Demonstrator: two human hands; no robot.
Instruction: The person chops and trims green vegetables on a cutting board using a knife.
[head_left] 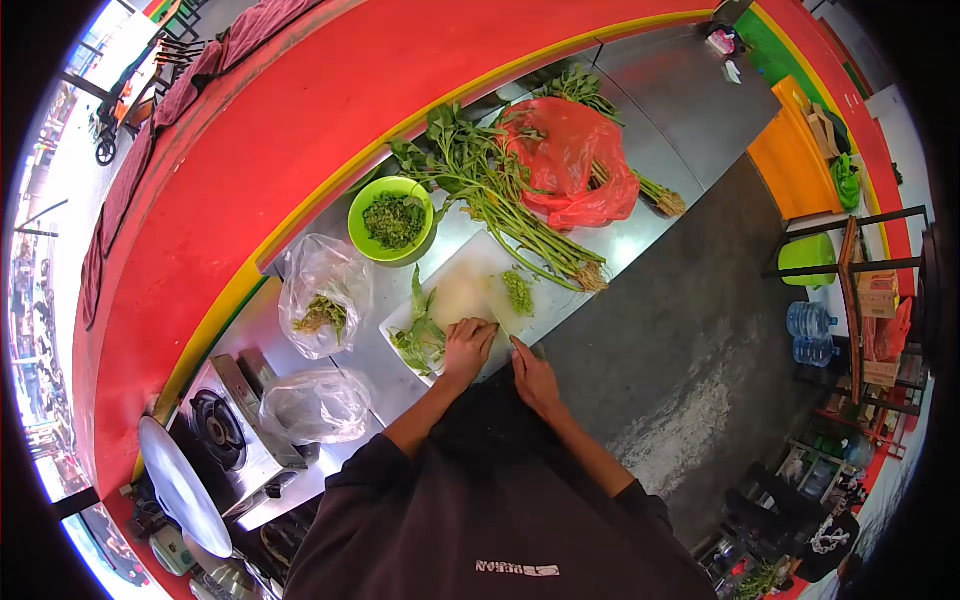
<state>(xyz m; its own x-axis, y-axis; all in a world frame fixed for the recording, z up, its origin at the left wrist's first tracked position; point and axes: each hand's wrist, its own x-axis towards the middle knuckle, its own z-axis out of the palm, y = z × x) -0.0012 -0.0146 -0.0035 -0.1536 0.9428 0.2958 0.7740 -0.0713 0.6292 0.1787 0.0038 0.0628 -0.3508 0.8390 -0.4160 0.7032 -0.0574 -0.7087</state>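
Observation:
A white cutting board (455,282) lies on the metal counter in front of me. My left hand (470,347) is closed and presses down at the board's near edge, on leafy greens (425,335) that spread out to its left; the part under the fingers is hidden. Closed round the handle of a knife, my right hand (533,374) is just to the right. The pale knife blade (503,318) points away from me across the board, beside the left fingertips. Chopped green pieces (518,292) form a small pile right of the blade.
Behind the board stand a green bowl (425,238) of chopped greens and a bunch of long-stemmed greens (500,205), partly under a red plastic bag (580,160). Clear plastic bags (325,285) and a gas stove (225,430) are at left. A red wall (330,110) borders the counter.

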